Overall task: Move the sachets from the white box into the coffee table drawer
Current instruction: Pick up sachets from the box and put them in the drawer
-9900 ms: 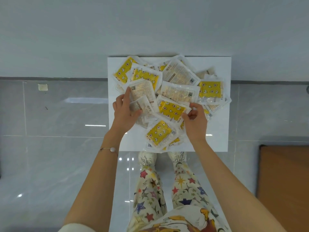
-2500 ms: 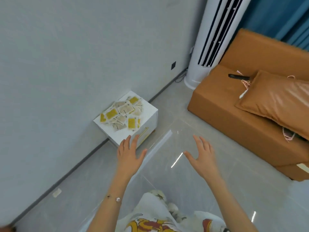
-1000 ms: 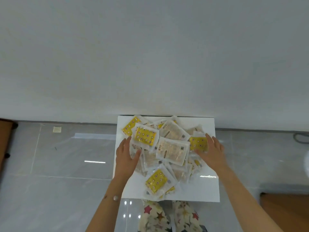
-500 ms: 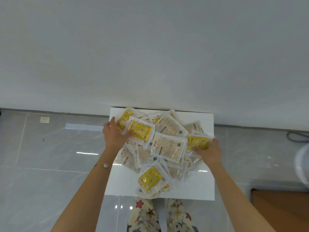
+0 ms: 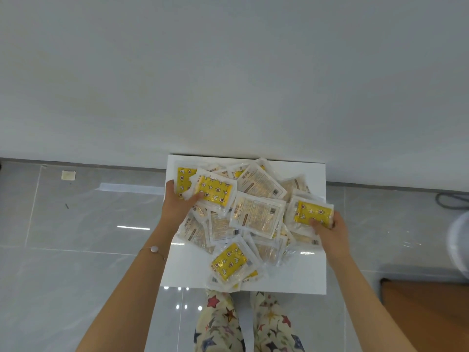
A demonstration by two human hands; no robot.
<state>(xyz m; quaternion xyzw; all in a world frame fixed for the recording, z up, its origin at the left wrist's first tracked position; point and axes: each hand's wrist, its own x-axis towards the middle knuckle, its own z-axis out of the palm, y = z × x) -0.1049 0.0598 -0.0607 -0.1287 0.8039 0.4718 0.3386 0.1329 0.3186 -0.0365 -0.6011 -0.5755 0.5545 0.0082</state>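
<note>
1. Nearest the camera, star-patterned trouser legs are showing on the glossy grey tiled floor, just near of the white box; a brown wooden surface is sitting at the near right.
2. The sachets are lying in a loose heap on the box's flat top, some yellow with a star print, others clear with printed labels (one yellow pack is resting at the near edge).
3. The left hand, a thin bracelet on its wrist, is closing thumb-over on yellow sachets at the heap's far left.
4. The right hand is gripping a yellow sachet at the right side, thumb pressing on top.
5. Farthest off, the box is standing against a pale wall.
</note>
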